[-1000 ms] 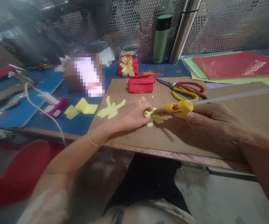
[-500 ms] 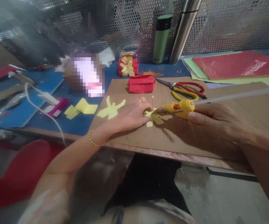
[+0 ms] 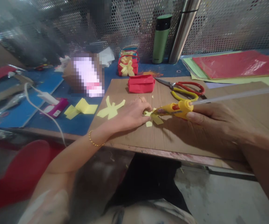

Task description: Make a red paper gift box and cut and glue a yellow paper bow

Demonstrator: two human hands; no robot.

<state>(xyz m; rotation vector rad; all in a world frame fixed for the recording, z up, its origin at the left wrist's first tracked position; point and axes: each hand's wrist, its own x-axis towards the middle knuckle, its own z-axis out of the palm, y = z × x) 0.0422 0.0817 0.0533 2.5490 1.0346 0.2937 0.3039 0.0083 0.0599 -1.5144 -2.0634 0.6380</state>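
Your fingers: the right hand (image 3: pixel 215 119) is wrapped around the yellow glue gun (image 3: pixel 175 109), with a clear glue stick (image 3: pixel 239 94) trailing out of its back, and the nozzle points left at the small yellow paper bow (image 3: pixel 152 116). Your left hand (image 3: pixel 129 114) lies flat with its fingertips pressed on the left part of that bow, pinning it rather than gripping it. The bow sits near the middle of the cardboard sheet (image 3: pixel 195 137), between your two hands, touching both the fingertips and the nozzle tip.

The cardboard sheet covers the blue table (image 3: pixel 78 124) in front of you. Far right lies a stack of coloured paper (image 3: pixel 237 67), red on top. At the back stand a steel flask (image 3: pixel 184 29) and a green bottle (image 3: pixel 161 39), side by side. A red paper box (image 3: pixel 141 84) rests on the far edge of the cardboard, with a finished red box with a yellow bow (image 3: pixel 128 66) just behind it. Scissors (image 3: pixel 183 88) with red and yellow handles lie right of the red paper box. A yellow paper cutout (image 3: pixel 111 109) lies just left of your left hand, and folded yellow paper (image 3: pixel 81 109) sits farther left on the table.
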